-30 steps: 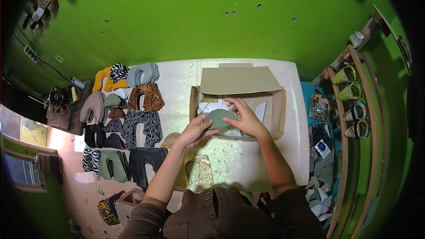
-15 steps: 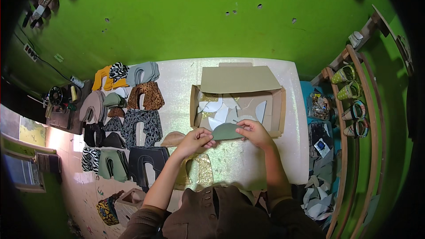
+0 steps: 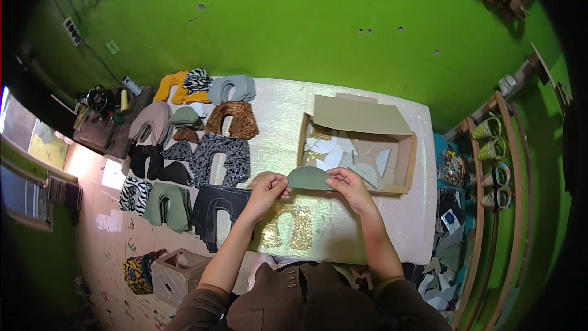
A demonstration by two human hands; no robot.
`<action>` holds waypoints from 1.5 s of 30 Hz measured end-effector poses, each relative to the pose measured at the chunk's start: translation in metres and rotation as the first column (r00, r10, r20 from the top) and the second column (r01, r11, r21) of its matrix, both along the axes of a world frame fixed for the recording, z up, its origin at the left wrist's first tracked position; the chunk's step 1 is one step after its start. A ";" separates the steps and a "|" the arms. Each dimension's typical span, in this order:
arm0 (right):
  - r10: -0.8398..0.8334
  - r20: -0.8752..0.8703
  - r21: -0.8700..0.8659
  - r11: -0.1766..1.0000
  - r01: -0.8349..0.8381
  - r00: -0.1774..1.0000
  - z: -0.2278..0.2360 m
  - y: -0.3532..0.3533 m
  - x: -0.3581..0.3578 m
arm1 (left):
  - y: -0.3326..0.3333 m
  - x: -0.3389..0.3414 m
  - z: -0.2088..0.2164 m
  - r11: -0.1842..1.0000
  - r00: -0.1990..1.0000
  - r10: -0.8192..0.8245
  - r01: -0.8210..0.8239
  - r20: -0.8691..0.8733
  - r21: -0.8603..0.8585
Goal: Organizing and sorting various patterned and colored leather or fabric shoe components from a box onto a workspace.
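A green half-round cut piece [image 3: 308, 178] is stretched level between my hands, over the table at the near edge of the open cardboard box [image 3: 411, 160]. Its left corner is pinched in my left hand [image 3: 268, 189], its right corner in my right hand [image 3: 350, 187]. Inside the box lie white, grey and pale cut pieces [image 3: 334, 158], partly hidden under the raised flap. A glittery gold U-shaped piece [image 3: 301, 233] rests on the table below my hands. Beside my left hand, a tan piece is mostly covered by it.
Stacks of U-shaped pieces fill the table's left side, among them black [image 3: 211, 211], patterned grey [image 3: 202, 158] and leopard print [image 3: 231, 119]. A sewing machine [image 3: 98, 101] stands far left. On the right, a wooden rack [image 3: 519, 208] holds sandals, beside scraps [image 3: 444, 279].
My view has turned, so the table and box sit further right in it. The green piece has gone from slightly tilted to level, still held at both ends.
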State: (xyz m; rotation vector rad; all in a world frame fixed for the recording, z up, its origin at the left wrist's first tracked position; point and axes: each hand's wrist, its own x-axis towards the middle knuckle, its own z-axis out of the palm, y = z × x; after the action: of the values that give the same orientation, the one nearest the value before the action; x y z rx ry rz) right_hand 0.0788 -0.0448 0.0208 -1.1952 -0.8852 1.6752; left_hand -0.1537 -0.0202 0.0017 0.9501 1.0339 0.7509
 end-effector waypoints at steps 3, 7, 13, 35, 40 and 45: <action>0.058 -0.036 0.040 0.998 -0.057 0.998 -0.003 0.011 -0.029 | -0.001 -0.028 0.000 0.997 0.997 0.077 -0.076 0.020 -0.020; 0.155 0.015 0.067 0.985 -0.156 0.988 0.002 0.033 -0.080 | 0.005 -0.079 -0.002 0.988 0.988 0.155 -0.155 -0.010 -0.008; 0.227 0.215 0.168 0.949 -0.265 0.950 -0.002 0.101 -0.163 | 0.046 -0.167 -0.001 0.969 0.967 0.173 -0.133 -0.186 0.208; -0.227 0.727 0.466 0.856 -0.222 0.648 -0.042 0.244 -0.374 | 0.227 -0.331 -0.024 0.737 0.634 0.439 0.152 -0.637 0.659; -0.334 0.735 0.574 0.769 -0.281 0.590 -0.052 0.248 -0.378 | 0.227 -0.336 -0.028 0.544 0.549 0.609 0.238 -0.573 0.805; -0.378 0.750 0.592 0.749 -0.297 0.543 -0.052 0.241 -0.376 | 0.217 -0.332 -0.023 0.520 0.488 0.665 0.243 -0.566 0.819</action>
State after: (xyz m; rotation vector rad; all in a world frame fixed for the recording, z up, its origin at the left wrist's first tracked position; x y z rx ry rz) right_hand -0.2969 0.1958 -0.0307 -1.4455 -1.8496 0.4507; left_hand -0.4855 0.1972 -0.0213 2.2525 1.7835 1.0963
